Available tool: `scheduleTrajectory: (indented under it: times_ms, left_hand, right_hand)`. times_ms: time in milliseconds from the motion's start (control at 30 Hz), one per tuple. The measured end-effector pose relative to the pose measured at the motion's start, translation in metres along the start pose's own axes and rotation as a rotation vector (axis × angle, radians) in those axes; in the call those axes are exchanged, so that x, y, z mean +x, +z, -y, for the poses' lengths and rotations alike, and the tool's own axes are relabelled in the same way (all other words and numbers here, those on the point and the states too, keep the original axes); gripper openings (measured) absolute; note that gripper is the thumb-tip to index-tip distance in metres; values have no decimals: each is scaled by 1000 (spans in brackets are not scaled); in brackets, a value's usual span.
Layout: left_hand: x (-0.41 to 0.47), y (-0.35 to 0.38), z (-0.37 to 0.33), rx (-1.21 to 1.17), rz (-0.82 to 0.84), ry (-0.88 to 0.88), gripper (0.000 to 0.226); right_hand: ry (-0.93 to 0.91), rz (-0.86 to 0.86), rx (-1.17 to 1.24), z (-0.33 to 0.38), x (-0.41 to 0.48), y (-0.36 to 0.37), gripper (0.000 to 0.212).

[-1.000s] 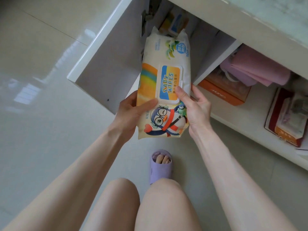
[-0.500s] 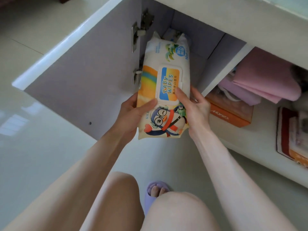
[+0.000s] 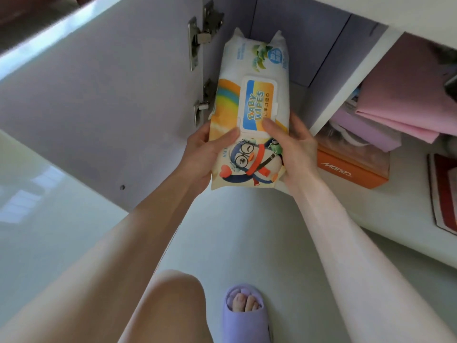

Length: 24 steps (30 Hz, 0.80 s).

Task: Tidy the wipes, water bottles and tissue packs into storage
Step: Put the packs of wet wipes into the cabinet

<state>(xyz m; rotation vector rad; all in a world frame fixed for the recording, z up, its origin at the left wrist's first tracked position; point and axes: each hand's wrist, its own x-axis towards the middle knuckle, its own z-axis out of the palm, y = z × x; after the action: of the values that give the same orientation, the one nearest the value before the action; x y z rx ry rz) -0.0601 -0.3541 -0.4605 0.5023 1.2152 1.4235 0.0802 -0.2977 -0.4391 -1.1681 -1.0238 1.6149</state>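
A white pack of baby wipes [image 3: 257, 70] with a blue and yellow lid label and a penguin picture is held lengthwise in front of the open left compartment of a white cabinet [image 3: 351, 73]. My left hand [image 3: 205, 154] grips its near left edge, thumb on top. My right hand [image 3: 294, 147] holds the near right edge, thumb on the lid. The far end of the pack points into the compartment, whose floor is hidden behind it.
The cabinet door [image 3: 103, 95] stands open at the left, with metal hinges [image 3: 200, 38]. The right compartment holds folded pink and lilac cloths [image 3: 405, 107], an orange box [image 3: 351, 169] and red boxes [image 3: 445, 194]. Glossy tiled floor and my purple slipper [image 3: 244, 315] lie below.
I have leaned lower and closer to the cabinet. The wipes pack has moved forward with both hands still on it, its far end now at the left compartment's opening.
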Motion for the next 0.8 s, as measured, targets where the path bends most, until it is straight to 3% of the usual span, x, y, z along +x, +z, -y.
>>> scheduleTrajectory:
  times_ms: [300,433,800]
  left_hand:
    - [26,2,-2,11,-25,21,25]
    - [33,1,4,21,-37,2,31]
    - [38,-2,10,69,-94,28,31]
  right_hand:
    - [-28,-11,33,-5,22,5,38]
    - [-47,-35,27,-13,29,7,32]
    - [-45,-97,102,-26,38,16,44]
